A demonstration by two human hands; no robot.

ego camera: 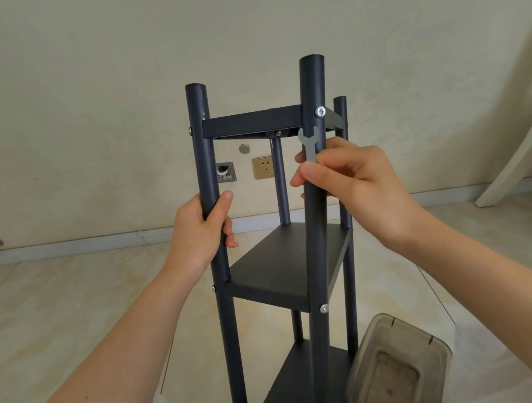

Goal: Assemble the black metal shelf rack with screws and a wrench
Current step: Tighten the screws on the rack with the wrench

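Note:
The black metal shelf rack [274, 262] stands upright in the middle, with round posts and three flat shelves. My left hand [203, 230] grips the near left post between the top and middle shelves. My right hand [351, 179] pinches a small flat grey wrench [309, 144] in front of the near right post. The wrench's open jaw points up, just below a silver screw [320, 112] at the top shelf's corner. Another silver screw [324, 308] sits at the middle shelf's corner on the same post.
A clear plastic container [398, 368] lies on the floor at the rack's lower right. Behind the rack is a pale wall with a socket [262, 167] and a small metal plate [225, 172]. A white furniture leg [522, 154] slants at the right.

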